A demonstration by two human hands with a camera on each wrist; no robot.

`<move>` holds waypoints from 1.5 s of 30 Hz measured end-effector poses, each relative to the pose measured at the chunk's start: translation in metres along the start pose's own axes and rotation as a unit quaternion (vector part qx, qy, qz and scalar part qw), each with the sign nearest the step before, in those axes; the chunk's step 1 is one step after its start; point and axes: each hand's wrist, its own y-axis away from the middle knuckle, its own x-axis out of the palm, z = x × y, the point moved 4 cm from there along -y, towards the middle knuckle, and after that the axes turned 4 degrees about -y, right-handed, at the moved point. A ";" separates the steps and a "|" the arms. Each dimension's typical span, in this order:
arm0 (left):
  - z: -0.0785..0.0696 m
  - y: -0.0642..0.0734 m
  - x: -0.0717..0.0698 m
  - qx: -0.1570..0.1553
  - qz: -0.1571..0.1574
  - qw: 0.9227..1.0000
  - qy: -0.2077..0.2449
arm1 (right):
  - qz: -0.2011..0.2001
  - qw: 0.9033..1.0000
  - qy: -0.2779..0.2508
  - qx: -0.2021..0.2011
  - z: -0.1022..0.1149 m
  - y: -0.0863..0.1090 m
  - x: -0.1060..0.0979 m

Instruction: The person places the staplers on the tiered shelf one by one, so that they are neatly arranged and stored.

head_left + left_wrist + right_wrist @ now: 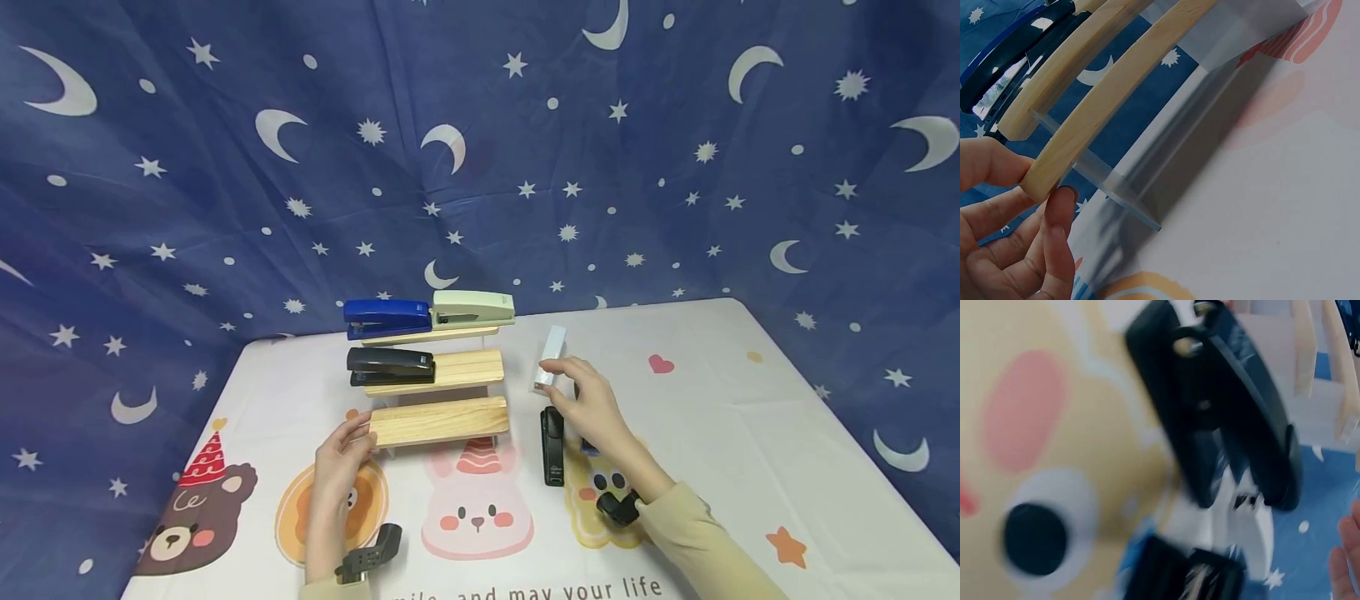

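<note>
A three-tier display stand with wooden shelves [438,422] and clear side supports [1116,190] stands on the table. My left hand [343,454] pinches the left end of its lowest shelf between thumb and fingers. My right hand [592,408] hovers by a white stapler [553,346], thumb and forefinger spread near its closer end; the right wrist view shows a gap between them. A black stapler [552,446] lies just left of that hand. Beneath the right wrist, a dark blue item [589,448] is mostly hidden.
On the top shelf sit a blue stapler [387,318] and a pale green stapler [474,308]. A black stapler [391,367] occupies the middle shelf's left half. The white cartoon-print tablecloth [705,433] meets a blue moon-and-star curtain [495,150] behind.
</note>
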 end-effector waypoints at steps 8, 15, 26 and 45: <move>-0.001 0.001 -0.002 0.006 -0.003 1.000 0.005 | -0.023 1.000 0.013 0.004 -0.017 0.016 -0.016; 0.000 0.000 0.001 0.000 -0.001 1.000 0.011 | -0.023 0.999 0.044 0.016 -0.027 0.025 -0.021; -0.001 0.001 0.001 0.000 0.000 1.000 0.012 | 0.000 0.994 0.052 0.095 -0.046 0.030 -0.024; 0.000 0.001 0.000 0.000 0.004 1.000 0.006 | 0.038 0.982 0.024 0.182 -0.067 0.028 -0.015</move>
